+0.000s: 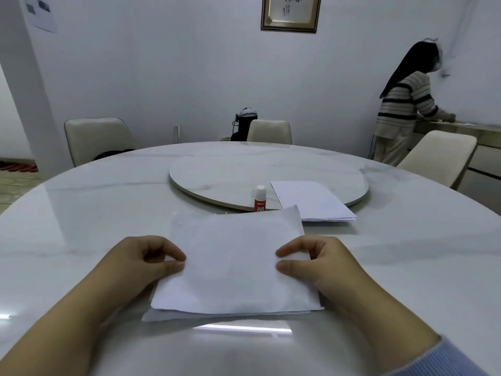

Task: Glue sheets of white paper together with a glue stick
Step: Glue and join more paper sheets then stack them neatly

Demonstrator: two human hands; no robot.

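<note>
A white sheet of paper (233, 264) lies on top of another sheet just in front of me on the round table; the lower sheet peeks out at the near edge. My left hand (141, 264) pinches the top sheet's left edge between thumb and fingers. My right hand (317, 264) pinches its right edge the same way. A capped glue stick (260, 198) with a red label stands upright just beyond the sheets. A stack of white paper (311, 200) lies to the right of the glue stick, partly on the turntable.
The white marble table (81, 226) carries a round turntable (230, 172) in its middle. Three cream chairs (97, 138) stand around the far side. A person in a striped sweater (404, 104) stands at a counter at the back right.
</note>
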